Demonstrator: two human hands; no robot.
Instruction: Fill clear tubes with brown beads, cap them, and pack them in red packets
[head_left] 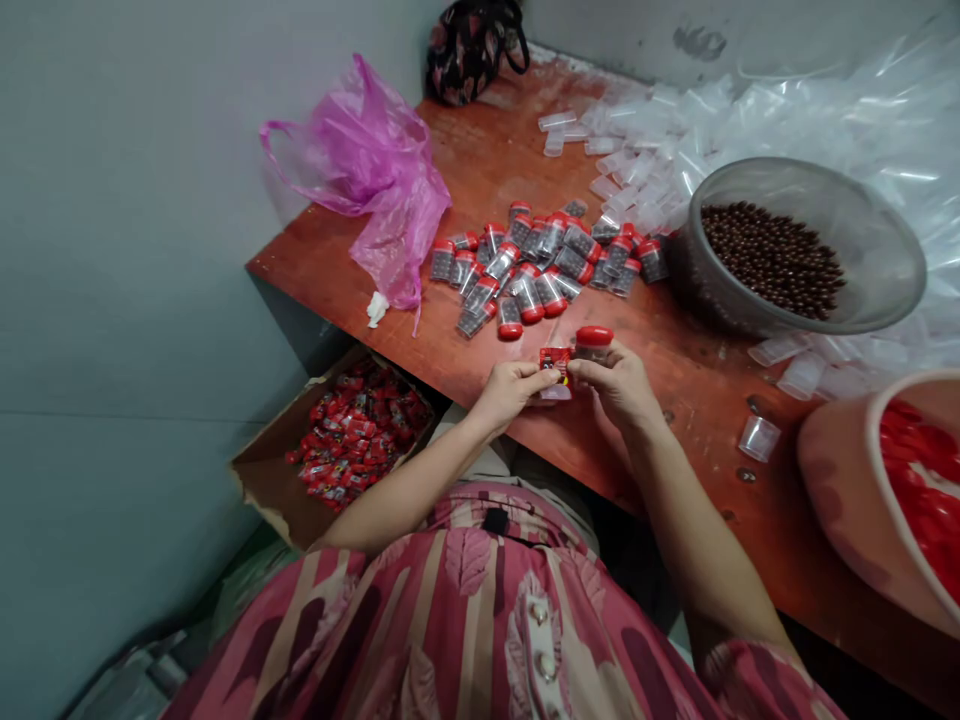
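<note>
My left hand [511,392] pinches a small red printed label [556,362] between thumb and finger at the table's front edge. My right hand [622,388] is wrapped round a small clear jar with a red cap [595,337], held upright. Its thumb also reaches the right side of the label. The jar's lower part is hidden by my fingers. Just beyond both hands lies a heap of red-capped clear jars [529,290] filled with dark pieces.
A grey bowl of dark brown balls [795,325] and a pink tub of red caps [832,480] stand right. Clear empty jars [637,160] spread behind. A pink plastic bag [397,200] hangs over the left edge, above a cardboard box [277,470] of red-labelled jars.
</note>
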